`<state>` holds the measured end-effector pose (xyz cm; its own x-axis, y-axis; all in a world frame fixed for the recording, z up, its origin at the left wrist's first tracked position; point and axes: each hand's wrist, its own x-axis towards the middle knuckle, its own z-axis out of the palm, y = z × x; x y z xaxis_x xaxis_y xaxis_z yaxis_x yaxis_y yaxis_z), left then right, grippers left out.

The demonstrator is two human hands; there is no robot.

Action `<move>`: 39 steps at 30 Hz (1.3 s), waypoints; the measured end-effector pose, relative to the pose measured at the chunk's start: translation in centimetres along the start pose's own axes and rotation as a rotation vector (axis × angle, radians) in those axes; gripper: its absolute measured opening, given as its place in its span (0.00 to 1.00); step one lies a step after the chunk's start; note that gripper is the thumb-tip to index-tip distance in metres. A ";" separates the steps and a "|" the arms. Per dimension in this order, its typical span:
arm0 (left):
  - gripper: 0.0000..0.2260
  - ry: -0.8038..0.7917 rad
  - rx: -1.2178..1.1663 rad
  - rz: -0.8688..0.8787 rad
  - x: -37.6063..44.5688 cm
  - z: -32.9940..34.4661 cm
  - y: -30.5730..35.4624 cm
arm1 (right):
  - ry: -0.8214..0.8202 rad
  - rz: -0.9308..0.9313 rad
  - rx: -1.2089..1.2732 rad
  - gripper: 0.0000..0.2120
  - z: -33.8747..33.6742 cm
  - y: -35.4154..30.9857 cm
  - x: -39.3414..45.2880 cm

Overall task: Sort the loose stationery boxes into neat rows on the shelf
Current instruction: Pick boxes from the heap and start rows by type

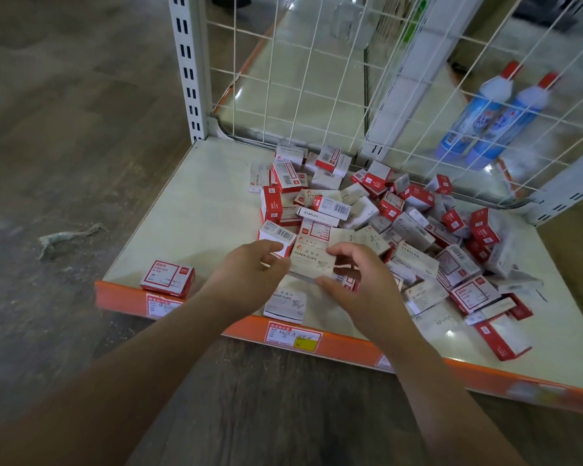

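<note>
The shelf [189,210] is a pale board with an orange front lip, and its whole left half lies bare. Judged from this, the sorting has barely begun: no row stands anywhere yet.

The pile [401,223] of loose boxes, red and cream, marked staples and paper clips, covers the middle and right of the shelf, tumbled at all angles, some on edge, some overlapping. Nearly all the work is in it.

Behind the wire back panel, two blue bottles [492,119] stand on a neighbouring shelf, no part of the job.

A red box [168,278] lies alone at the front left by the lip, perhaps the start of a row. A cream box [285,303] lies flat near the front edge, below the hands.

The clip box [312,262] is held just above the pile's near edge. The left hand [246,274] pinches its left end; the right hand [357,280] curls over its right end, thumb beneath. Both grips are closed on it.
</note>
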<state>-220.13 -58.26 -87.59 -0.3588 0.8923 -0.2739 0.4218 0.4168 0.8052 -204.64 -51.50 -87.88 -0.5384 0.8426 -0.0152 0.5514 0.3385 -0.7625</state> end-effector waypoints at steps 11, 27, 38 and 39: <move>0.09 -0.072 -0.178 -0.026 -1.4 0.6 -0.1 | -0.062 -0.032 -0.021 0.16 -0.8 -0.7 -1.9; 0.11 -0.138 -0.123 -0.081 -1.6 1.6 0.4 | -0.073 0.025 -0.095 0.20 -0.9 0.9 -3.0; 0.19 -0.181 0.535 0.096 -1.9 1.6 -0.2 | -0.124 0.150 -0.213 0.22 -1.0 3.3 -3.0; 0.20 -0.206 0.572 0.097 -1.9 1.6 -0.3 | -0.139 0.150 -0.228 0.22 -0.9 3.3 -2.9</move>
<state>-218.22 -59.80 -88.19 -0.1525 0.9223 -0.3552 0.8450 0.3080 0.4371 -200.70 -52.47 -89.77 -0.5138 0.8300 -0.2168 0.7517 0.3138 -0.5801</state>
